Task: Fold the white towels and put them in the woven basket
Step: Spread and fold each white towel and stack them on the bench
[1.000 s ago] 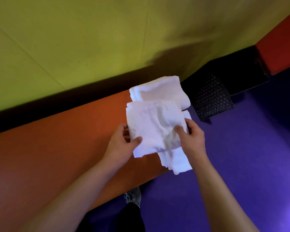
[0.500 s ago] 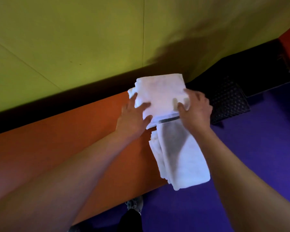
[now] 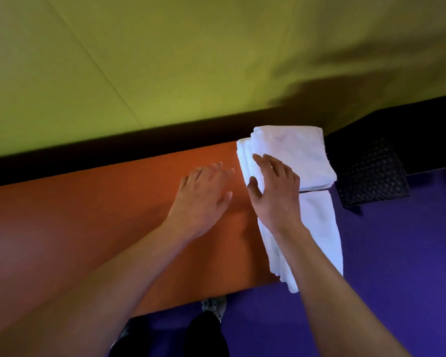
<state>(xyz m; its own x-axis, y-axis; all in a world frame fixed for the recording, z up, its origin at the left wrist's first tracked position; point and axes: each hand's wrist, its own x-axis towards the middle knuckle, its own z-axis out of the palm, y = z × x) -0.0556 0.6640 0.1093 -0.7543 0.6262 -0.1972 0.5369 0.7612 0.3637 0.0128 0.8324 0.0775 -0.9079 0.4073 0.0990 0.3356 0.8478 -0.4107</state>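
Item: your right hand point(image 3: 276, 191). Fingers spread and flat, palm down, grasping nothing; it presses on the near-left part of the folded towel stack point(image 3: 291, 155), thumb at the stack's left edge.

Item: your left hand point(image 3: 204, 194). Fingers loosely spread, empty, palm down over the bare table point(image 3: 88, 215), just beside the stack and apart from it. Whether it touches the tabletop, you cannot tell.

Item: folded towel stack. White, several layers, lying at the table's far right corner, its right side reaching the right edge. Its folded edges show along the left side.

Item: long towel point(image 3: 319, 233). White, folded into a strip, lying under the stack's near edge. Its long axis runs from the stack toward you along the table's right edge, and its near end hangs past the table's near right corner. Your right forearm crosses over part of it.

Item: table. Orange top, otherwise bare.

Item: woven basket point(image 3: 371, 173). Dark, on the floor beyond the table's right edge, near the far corner; its contents are too dark to tell.

Item: room. Yellow-green wall point(image 3: 165, 60) behind the table, dark band at its base, purple floor point(image 3: 397, 266). A shoe point(image 3: 214, 305) and dark trouser leg show below the near edge.
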